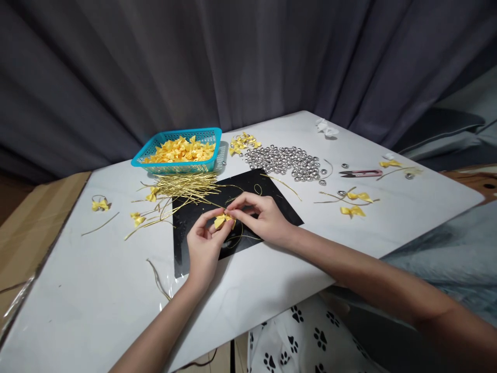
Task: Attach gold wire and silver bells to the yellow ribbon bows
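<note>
Over the black mat (267, 189), a yellow ribbon bow (222, 221) is pinched between the thumb and fingers of my left hand (205, 246). My right hand (267, 220) meets it at the top of the bow, thumb and forefinger pressed together there. What lies between those right fingertips is too small to make out; it may be gold cord. Thin loops of gold cord (248, 237) trail over the mat below the hands. Behind the left hand a heap of cut gold cords (186, 185) overlaps the mat's far left corner.
A blue basket (174, 167) full of yellow bows stands at the back. Silver beads (285, 160) are spread right of it. Pink-handled thread snips (361, 173) lie at the right, near loose bows (352, 211). A finished-looking bow with a ring (101, 205) lies far left.
</note>
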Action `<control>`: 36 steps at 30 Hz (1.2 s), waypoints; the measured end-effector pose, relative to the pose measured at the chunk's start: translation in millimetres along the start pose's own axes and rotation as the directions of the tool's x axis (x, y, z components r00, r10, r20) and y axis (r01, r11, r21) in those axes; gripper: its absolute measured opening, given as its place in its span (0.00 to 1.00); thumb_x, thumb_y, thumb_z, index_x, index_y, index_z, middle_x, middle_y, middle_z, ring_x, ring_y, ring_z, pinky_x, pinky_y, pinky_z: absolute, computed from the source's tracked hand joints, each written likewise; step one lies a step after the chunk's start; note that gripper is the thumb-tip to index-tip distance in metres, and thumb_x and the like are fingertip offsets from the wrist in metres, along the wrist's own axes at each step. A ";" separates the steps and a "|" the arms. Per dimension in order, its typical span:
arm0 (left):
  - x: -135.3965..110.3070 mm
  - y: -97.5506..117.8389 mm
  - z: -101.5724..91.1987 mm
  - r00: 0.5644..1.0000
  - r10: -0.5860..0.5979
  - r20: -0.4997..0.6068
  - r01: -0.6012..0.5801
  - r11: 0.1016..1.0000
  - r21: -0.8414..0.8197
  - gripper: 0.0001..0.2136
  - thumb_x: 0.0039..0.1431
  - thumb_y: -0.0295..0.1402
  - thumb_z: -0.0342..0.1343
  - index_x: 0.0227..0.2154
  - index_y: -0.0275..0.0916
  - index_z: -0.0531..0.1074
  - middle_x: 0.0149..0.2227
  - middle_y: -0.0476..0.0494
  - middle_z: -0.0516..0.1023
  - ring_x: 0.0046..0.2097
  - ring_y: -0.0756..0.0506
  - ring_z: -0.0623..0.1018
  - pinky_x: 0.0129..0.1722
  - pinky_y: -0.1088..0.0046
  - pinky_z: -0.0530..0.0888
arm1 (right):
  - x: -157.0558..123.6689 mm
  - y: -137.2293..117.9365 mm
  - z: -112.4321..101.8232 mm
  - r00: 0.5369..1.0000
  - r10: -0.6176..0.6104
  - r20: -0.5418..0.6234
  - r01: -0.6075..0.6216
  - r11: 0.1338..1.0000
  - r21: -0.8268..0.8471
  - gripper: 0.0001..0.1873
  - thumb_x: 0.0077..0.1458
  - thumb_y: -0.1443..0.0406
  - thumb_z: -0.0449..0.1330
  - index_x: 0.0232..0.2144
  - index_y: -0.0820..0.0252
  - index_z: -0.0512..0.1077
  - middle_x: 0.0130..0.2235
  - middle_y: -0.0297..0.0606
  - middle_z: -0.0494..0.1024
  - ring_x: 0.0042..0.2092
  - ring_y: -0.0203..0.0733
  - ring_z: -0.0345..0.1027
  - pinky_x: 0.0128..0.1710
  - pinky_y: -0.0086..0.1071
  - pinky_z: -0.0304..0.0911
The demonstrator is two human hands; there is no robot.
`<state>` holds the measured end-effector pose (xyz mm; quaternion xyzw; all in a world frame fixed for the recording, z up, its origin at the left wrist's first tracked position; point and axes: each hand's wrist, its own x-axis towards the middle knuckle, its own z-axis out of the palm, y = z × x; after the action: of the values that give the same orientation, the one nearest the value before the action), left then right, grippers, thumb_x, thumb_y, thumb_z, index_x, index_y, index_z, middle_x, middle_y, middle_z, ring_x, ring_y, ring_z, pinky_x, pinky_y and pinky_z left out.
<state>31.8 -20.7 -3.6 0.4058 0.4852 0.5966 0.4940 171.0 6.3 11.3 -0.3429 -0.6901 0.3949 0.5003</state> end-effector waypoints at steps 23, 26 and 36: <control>1.4 -3.6 -2.2 1.000 0.011 0.024 -0.012 1.000 0.002 0.16 0.38 0.29 0.68 0.35 0.39 0.76 0.36 0.48 0.78 0.34 0.52 0.78 0.39 0.77 0.74 | 1.2 2.0 -0.9 1.000 -0.004 -0.016 0.005 1.000 0.027 0.02 0.54 0.68 0.57 0.31 0.62 0.69 0.31 0.34 0.74 0.34 0.31 0.70 0.30 0.22 0.69; 1.9 -3.4 -2.0 0.999 0.016 0.029 -0.016 1.000 -0.004 0.15 0.39 0.29 0.68 0.34 0.39 0.77 0.36 0.49 0.78 0.34 0.52 0.78 0.38 0.78 0.74 | 0.8 2.7 -1.0 1.000 0.005 -0.012 -0.004 0.999 0.032 0.02 0.54 0.68 0.57 0.31 0.62 0.69 0.32 0.34 0.74 0.35 0.31 0.70 0.30 0.23 0.69; 0.2 -5.1 -3.2 0.998 0.044 0.048 -0.044 0.999 0.013 0.15 0.40 0.29 0.67 0.35 0.40 0.77 0.37 0.47 0.78 0.35 0.51 0.78 0.38 0.76 0.75 | -0.5 1.4 -0.1 0.999 -0.036 0.006 0.036 0.998 -0.044 0.01 0.55 0.69 0.56 0.32 0.62 0.68 0.31 0.34 0.74 0.34 0.32 0.70 0.31 0.24 0.68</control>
<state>29.7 -20.8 -9.3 0.4338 0.4684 0.5941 0.4893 171.4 6.5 9.9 -0.3403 -0.7059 0.3714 0.4980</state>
